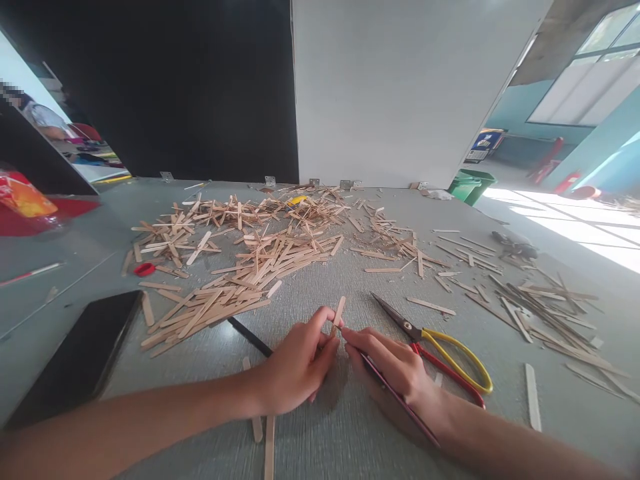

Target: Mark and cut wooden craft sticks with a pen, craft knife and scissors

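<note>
With left hand: pinches 1 short wooden stick between thumb and forefinger, other fingers curled inward. Holds upper end of stick free, tilted slightly right, above grey tabletop. With right hand: grasps slim dark pinkish tool, fingers closed around it, tip brought to lower part of stick; contact at tip too small to confirm. Keeps both hands close together, near centre of view.

Beneath and beside left wrist: 2 loose sticks. Beyond left hand: black rod, partly hidden by it. Just beyond right hand: open-handled scissors with yellow and red grips, blades pointing away and leftward.

Further out, across tabletop: large heap of sticks, red ring at its left edge, yellow object among far sticks. At left: black flat slab and red-and-white pen-like item. At right: scattered slivers. Behind: black panel beside grey panel; green bin at right; 1 seated person, far left.
</note>
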`<state>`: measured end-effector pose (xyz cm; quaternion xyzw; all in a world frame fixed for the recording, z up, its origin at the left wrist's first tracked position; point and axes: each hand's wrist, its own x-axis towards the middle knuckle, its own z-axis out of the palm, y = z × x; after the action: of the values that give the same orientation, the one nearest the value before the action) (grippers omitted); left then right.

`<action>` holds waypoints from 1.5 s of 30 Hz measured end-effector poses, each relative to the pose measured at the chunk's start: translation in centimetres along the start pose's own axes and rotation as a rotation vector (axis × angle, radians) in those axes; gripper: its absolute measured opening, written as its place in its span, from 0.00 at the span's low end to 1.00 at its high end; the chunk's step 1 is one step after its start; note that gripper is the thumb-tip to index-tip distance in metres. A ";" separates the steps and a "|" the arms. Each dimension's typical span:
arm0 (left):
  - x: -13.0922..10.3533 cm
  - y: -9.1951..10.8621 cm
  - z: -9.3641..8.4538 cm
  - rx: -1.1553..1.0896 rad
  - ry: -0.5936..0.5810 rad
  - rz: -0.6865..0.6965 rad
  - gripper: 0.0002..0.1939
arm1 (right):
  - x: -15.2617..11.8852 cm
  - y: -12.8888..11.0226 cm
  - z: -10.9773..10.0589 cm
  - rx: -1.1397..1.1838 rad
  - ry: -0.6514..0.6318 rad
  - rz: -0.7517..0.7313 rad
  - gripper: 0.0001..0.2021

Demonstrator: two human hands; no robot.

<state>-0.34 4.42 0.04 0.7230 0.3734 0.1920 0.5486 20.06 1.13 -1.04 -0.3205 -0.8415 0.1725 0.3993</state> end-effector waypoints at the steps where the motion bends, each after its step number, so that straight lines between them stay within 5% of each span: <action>1: 0.0 0.0 0.0 0.016 0.000 0.008 0.11 | 0.1 -0.1 0.0 -0.040 -0.006 -0.011 0.14; 15: -0.2 -0.4 0.4 0.047 0.005 0.059 0.13 | 0.0 -0.1 0.5 -0.004 -0.061 0.013 0.10; 27: -0.2 -0.5 0.6 0.011 0.025 0.009 0.14 | 0.5 -0.3 0.5 0.077 0.073 0.121 0.08; 45: 0.0 -0.6 0.7 -0.009 0.023 0.018 0.12 | 0.8 -0.5 0.2 0.183 0.003 0.167 0.09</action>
<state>-0.10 4.03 -0.70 0.7216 0.3723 0.2071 0.5457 19.35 1.30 -0.40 -0.3521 -0.7919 0.2806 0.4124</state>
